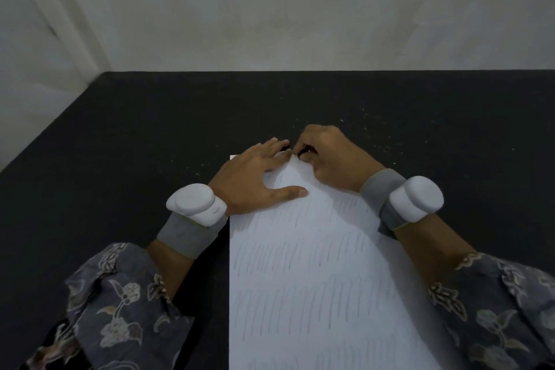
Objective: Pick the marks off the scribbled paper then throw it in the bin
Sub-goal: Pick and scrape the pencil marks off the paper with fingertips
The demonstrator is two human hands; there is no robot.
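Paper with rows of faint pencil strokes lies flat on the dark worktop, its long axis running from the person's chest away toward the wall, and both hands work at its far end. The left hand lies flat on the sheet with fingers straight and thumb spread, pinning the far left part. The right hand sits just beside it at the far right part, fingers curled so that its grip looks closed on something small and dark at the fingertips, probably an eraser, though it is too hidden to name. The strokes nearest that hand lie just toward the person from it, so rubbing would proceed along the sheet toward the chest; nearly all rows remain. Pale crumbs speckle the worktop beyond the paper. White wrist devices ride on grey bands. No bin is in view.
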